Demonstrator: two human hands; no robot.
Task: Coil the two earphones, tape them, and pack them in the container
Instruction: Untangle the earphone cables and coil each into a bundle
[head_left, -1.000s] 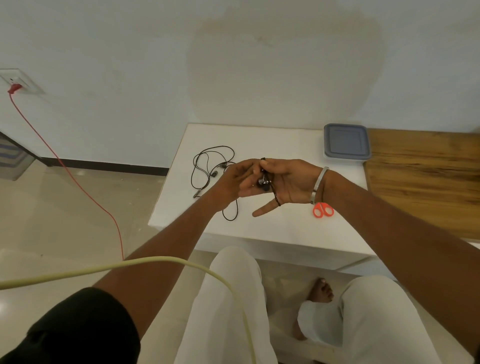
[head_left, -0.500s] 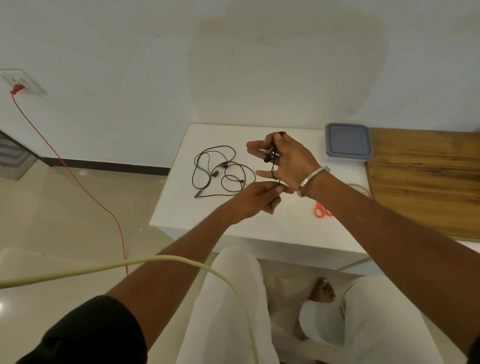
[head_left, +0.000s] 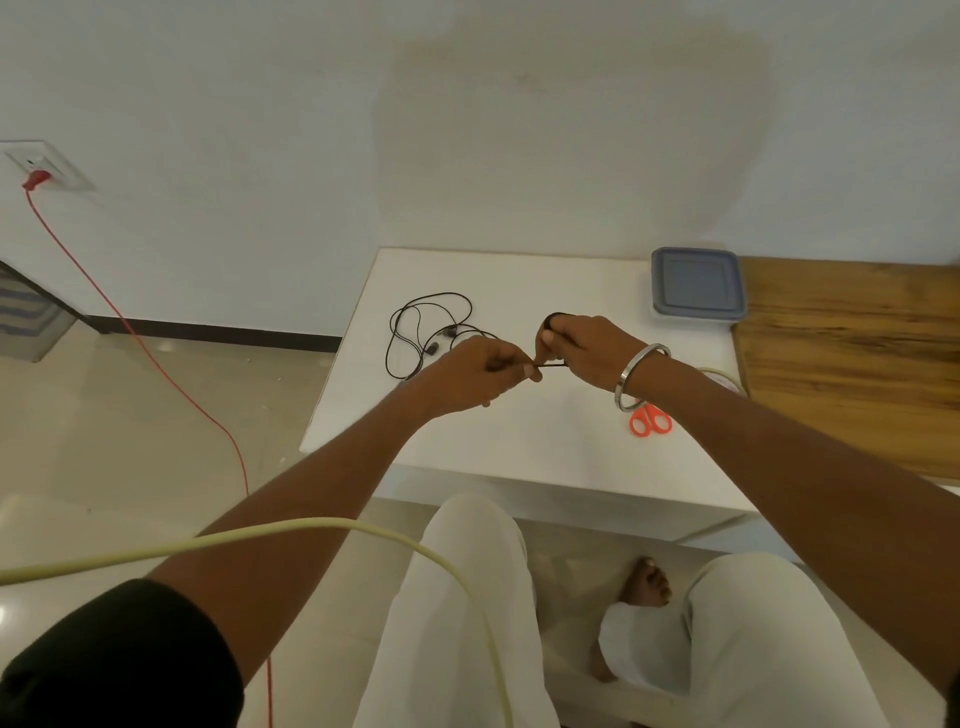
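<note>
While a tangled black earphone (head_left: 415, 332) is lying on the white table (head_left: 519, 441), the left hand (head_left: 478, 371) and right hand (head_left: 587, 348) are pinching a thin black earphone cord (head_left: 553, 365) between them.

Scissors (head_left: 650, 421) right of earphone (head_left: 423, 332)

My view is evenly lit by soft, diffuse light with no single source showing. Shadows are faint, darkest under the table (head_left: 519, 291). A pale sheen sits on the floor (head_left: 130, 441) at the lower left. The wall (head_left: 519, 130) carries a dull, darker patch. Wide-angle distortion bends the table edges and stretches my forearms. The hands look slightly soft, and the thin cord (head_left: 415, 332) is fairly crisp.
</note>
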